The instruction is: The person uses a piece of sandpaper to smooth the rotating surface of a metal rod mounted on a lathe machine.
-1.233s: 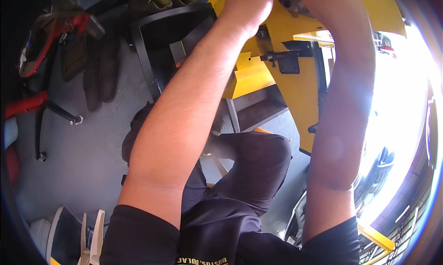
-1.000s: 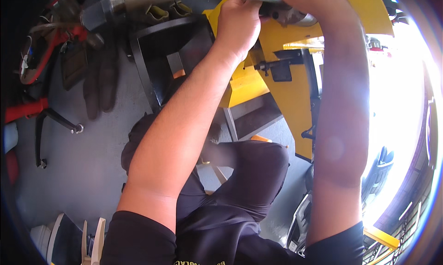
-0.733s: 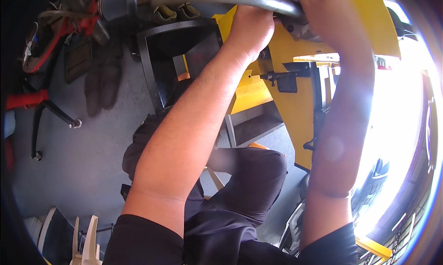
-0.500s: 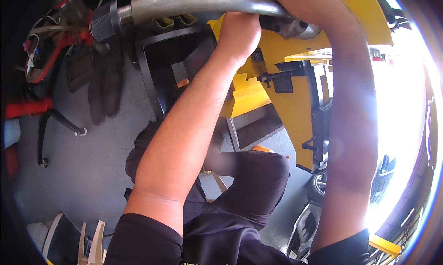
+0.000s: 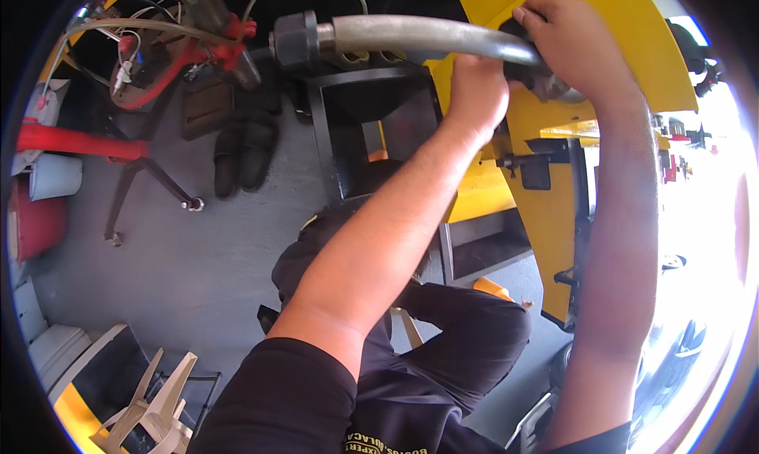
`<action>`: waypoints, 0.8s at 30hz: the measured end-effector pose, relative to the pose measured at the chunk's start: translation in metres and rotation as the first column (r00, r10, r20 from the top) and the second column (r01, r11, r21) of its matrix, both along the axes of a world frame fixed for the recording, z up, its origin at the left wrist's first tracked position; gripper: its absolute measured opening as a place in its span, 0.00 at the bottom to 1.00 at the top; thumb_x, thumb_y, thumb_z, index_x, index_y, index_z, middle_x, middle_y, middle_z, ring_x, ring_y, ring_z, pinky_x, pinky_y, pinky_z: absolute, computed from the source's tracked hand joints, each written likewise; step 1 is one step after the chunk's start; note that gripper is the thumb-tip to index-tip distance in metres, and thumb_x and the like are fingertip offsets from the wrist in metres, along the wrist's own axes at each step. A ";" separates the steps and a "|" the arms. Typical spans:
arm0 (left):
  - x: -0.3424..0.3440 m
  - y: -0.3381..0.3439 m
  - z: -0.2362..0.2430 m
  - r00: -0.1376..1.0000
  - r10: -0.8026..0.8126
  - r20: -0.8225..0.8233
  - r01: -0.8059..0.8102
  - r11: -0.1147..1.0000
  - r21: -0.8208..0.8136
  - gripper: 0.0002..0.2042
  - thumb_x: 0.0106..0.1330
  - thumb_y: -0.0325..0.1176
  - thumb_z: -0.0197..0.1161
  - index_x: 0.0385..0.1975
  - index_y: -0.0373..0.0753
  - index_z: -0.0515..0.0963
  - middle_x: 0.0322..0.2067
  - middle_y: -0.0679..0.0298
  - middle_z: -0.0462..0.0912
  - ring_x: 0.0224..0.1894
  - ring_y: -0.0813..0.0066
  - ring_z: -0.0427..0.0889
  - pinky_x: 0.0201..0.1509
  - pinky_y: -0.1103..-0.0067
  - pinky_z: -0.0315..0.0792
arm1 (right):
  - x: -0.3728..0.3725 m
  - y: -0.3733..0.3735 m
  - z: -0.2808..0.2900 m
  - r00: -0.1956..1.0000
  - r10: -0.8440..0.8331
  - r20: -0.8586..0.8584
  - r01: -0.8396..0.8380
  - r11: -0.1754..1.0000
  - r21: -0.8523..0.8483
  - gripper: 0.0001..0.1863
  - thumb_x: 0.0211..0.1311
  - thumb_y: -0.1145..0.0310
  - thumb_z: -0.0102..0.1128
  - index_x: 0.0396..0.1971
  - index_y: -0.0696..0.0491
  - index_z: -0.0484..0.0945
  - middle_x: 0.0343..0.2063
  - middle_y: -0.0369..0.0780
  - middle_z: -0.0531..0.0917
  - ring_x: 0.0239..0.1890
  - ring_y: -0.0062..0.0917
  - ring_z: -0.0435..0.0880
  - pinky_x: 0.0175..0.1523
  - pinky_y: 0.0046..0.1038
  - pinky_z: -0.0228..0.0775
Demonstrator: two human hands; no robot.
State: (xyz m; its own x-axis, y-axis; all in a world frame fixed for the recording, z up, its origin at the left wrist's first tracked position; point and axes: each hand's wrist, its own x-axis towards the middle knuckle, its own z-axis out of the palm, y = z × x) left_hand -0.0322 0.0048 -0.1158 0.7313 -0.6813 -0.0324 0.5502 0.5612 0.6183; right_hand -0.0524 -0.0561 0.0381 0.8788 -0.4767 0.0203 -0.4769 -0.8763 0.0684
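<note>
A curved metal pipe (image 5: pixel 411 37) with a black hex fitting (image 5: pixel 294 43) at its left end crosses the top of the view toward a dark metal assembly (image 5: pixel 553 90) on a yellow machine (image 5: pixel 640 51). My left hand (image 5: pixel 478 94) is closed just under the pipe, fingers turned away, its grip hidden. My right hand (image 5: pixel 573 47) is over the assembly at the pipe's right end, fingers curled, with what they hold hidden behind them.
At the left are red-and-steel equipment (image 5: pixel 213 39) with hoses, a legged red stand (image 5: pixel 79 142) and black slippers (image 5: pixel 245 154). A black steel cabinet (image 5: pixel 324 138) stands at centre, a cream plastic chair (image 5: pixel 162 406) at lower left. My bent leg (image 5: pixel 466 335) is below.
The curved pipe came into view from the top. The whole view has shifted, so pipe, hands and background sit further right and lower. My right hand's fingers now show above the pipe.
</note>
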 end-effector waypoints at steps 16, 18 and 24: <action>0.006 -0.004 -0.003 0.997 -0.037 -0.069 0.023 0.980 -0.198 0.13 0.81 0.38 0.52 0.45 0.35 0.79 0.42 0.60 0.82 0.48 0.72 0.82 0.51 0.73 0.78 | -0.006 0.018 -0.013 1.000 -0.029 0.013 0.030 0.996 -0.083 0.18 0.77 0.58 0.52 0.51 0.54 0.85 0.34 0.46 0.88 0.36 0.36 0.88 0.47 0.35 0.78; 0.017 -0.005 -0.004 0.990 0.033 0.140 -0.004 0.979 -0.205 0.13 0.83 0.39 0.50 0.42 0.37 0.78 0.37 0.63 0.80 0.38 0.76 0.76 0.45 0.76 0.71 | -0.024 0.024 -0.027 0.942 0.032 0.335 0.032 0.982 -0.184 0.19 0.77 0.58 0.52 0.53 0.53 0.84 0.38 0.45 0.88 0.38 0.37 0.89 0.49 0.34 0.78; -0.001 0.000 0.005 0.999 0.007 0.045 -0.003 0.996 -0.087 0.14 0.83 0.39 0.50 0.43 0.35 0.77 0.40 0.61 0.82 0.43 0.76 0.80 0.45 0.75 0.76 | -0.001 0.010 -0.011 0.990 -0.073 0.117 0.089 0.986 -0.138 0.18 0.76 0.58 0.54 0.53 0.52 0.84 0.41 0.47 0.88 0.42 0.41 0.88 0.51 0.34 0.77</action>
